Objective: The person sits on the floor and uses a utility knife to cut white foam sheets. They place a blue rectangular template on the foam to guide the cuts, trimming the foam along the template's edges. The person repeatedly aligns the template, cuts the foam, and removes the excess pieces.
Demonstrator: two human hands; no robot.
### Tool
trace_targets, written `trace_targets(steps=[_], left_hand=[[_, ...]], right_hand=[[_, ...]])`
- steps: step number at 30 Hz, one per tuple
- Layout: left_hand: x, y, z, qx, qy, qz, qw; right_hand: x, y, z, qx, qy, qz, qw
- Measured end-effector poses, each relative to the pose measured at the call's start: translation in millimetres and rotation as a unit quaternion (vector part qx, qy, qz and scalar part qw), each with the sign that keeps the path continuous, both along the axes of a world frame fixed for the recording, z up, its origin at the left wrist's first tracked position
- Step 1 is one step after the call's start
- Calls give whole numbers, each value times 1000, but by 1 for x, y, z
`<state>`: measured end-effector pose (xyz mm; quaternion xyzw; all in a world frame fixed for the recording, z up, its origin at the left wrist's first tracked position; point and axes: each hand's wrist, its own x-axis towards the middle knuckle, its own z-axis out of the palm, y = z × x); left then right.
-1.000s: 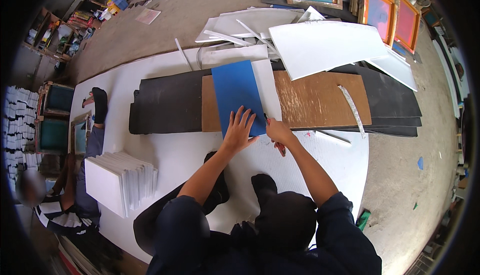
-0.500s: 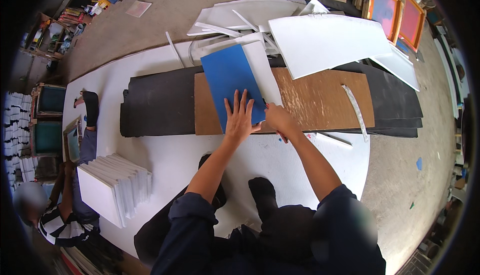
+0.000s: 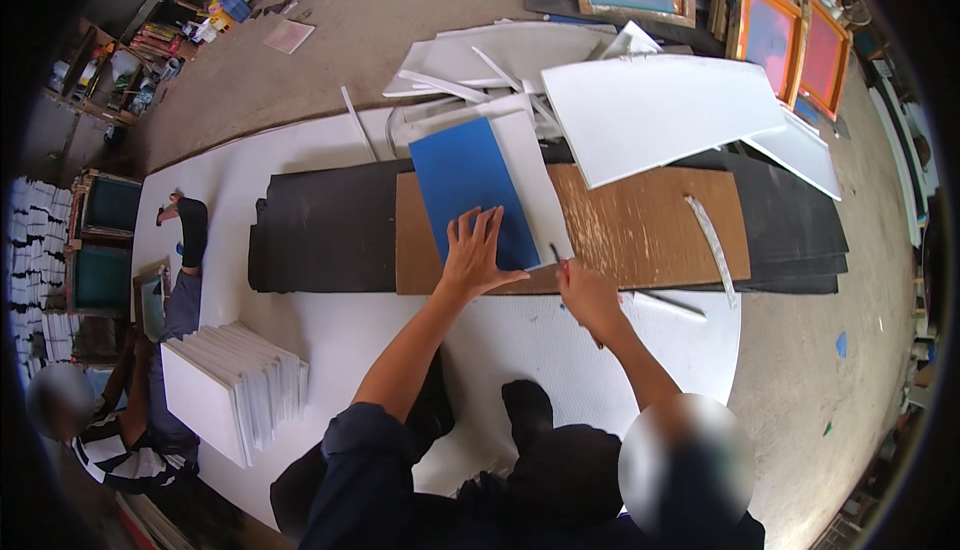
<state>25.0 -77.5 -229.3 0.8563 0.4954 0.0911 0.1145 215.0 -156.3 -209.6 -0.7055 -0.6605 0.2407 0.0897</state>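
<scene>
A blue rectangular board (image 3: pixel 465 185) lies tilted over a white sheet (image 3: pixel 518 145), which shows along the blue board's right side. My left hand (image 3: pixel 476 253) rests on the near end of the blue board, fingertips pressing down and thumb stretched to the right. In my right hand (image 3: pixel 588 293) is a cutter knife (image 3: pixel 562 262) with a red handle; its dark tip points away from me near the white sheet's lower right corner. Beneath these lies a brown board (image 3: pixel 650 205) with a scuffed surface, on top of dark grey sheets (image 3: pixel 325 230).
White offcuts (image 3: pixel 470 55) and a large white sheet (image 3: pixel 660 115) are piled beyond the board. A bent white strip (image 3: pixel 712 245) crosses the brown board's right end. On the left stands a stack of white panels (image 3: pixel 235 385), near a seated person (image 3: pixel 130 440).
My right hand has drawn the knife away from the blue board, toward me and to the right. My left hand's fingers are more arched. The whole view has shifted slightly.
</scene>
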Motion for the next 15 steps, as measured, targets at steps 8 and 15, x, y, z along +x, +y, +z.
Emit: trace_targets(steps=[8,15], left_hand=[[8,67,6,-200,35,59,977],[11,70,-1,-223,74,83,968]], right_hand=[[-26,187,-20,-27,59,-35,997],[-45,240,-29,-12,12,12,1000]])
